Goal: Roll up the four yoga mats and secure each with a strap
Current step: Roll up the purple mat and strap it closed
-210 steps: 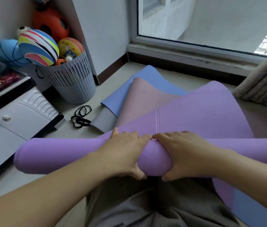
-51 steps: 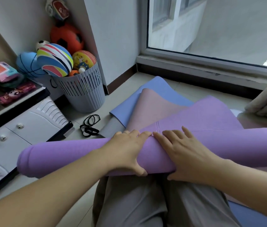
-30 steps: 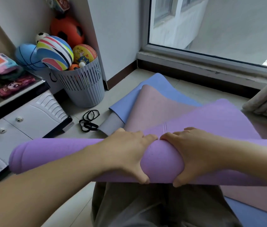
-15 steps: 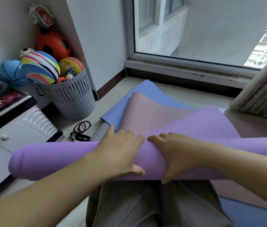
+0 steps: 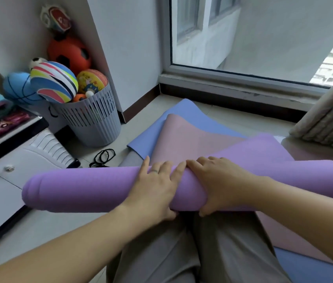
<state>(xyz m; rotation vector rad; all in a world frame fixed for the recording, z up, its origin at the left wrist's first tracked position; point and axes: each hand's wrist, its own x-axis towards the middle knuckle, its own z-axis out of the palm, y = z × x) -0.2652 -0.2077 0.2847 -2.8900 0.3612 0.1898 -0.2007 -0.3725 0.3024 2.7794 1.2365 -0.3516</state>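
Note:
A thick purple yoga mat roll (image 5: 83, 189) lies across my lap, its loose tail (image 5: 263, 148) still flat toward the window. My left hand (image 5: 153, 188) and my right hand (image 5: 216, 182) clasp the middle of the roll side by side, thumbs under it. Beneath the purple mat lie a pink mat (image 5: 186, 137), a blue mat (image 5: 184, 111) and the edge of a grey mat (image 5: 128, 160). Black elastic straps (image 5: 103, 157) lie on the floor to the left of the mats.
A grey slatted basket (image 5: 94, 121) full of balls stands in the corner at the left. A white drawer unit (image 5: 8, 180) is close on my left. The window sill (image 5: 243, 88) runs across ahead, with a curtain (image 5: 329, 121) at the right.
The roll has grown thicker and the flat purple tail shorter. Both hands shifted forward over the roll and gripped it again; my view tilted slightly.

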